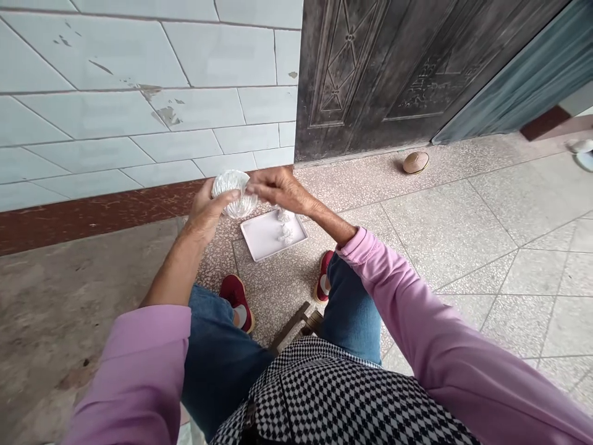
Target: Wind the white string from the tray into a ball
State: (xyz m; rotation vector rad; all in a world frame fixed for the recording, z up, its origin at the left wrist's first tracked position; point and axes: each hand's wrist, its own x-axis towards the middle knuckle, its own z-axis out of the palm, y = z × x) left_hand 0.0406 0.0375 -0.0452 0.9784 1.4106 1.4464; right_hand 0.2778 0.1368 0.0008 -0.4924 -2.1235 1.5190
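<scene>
My left hand (207, 209) holds a clear ribbed glass bowl (234, 193) up in front of me, fingers curled around its rim. My right hand (278, 187) reaches across and touches the bowl's right side, fingers bent over its edge. Below them a pale pink tray (264, 241) lies on the floor with two or three small clear glass pieces (284, 232) on it. I sit with knees apart, wearing pink sleeves, jeans and red shoes.
A tiled wall (139, 111) with a brown base stands ahead on the left. Beside it is a dark carved metal door (393, 68). A small round tan object (416, 162) lies by the door. A wooden stool part (296, 324) shows between my legs. Speckled floor tiles spread right.
</scene>
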